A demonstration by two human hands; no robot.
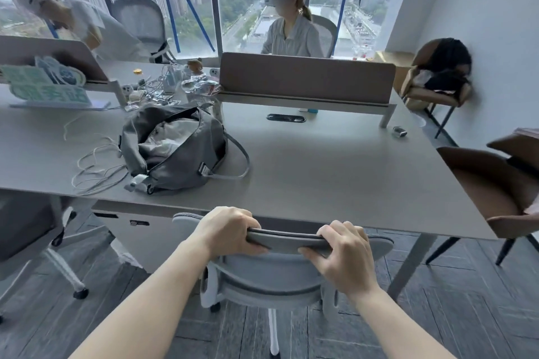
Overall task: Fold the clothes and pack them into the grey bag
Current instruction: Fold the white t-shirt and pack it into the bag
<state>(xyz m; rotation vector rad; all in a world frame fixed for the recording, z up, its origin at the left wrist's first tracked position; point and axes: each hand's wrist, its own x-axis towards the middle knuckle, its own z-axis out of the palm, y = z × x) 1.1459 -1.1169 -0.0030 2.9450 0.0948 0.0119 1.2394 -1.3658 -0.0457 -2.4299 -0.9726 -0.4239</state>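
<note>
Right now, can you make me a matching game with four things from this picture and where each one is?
Things:
1. soft grey fabric bag
2. tangle of thin white cords
3. left hand
4. heap of black clothes

Places:
A. on the brown chair by the wall
B. gripping the top edge of the grey mesh office chair
C. lying on the desk just left of the bag
D. standing open on the long grey desk, with pale clothes inside

Pairs: 1-D, 2-C, 3-B, 4-A
</note>
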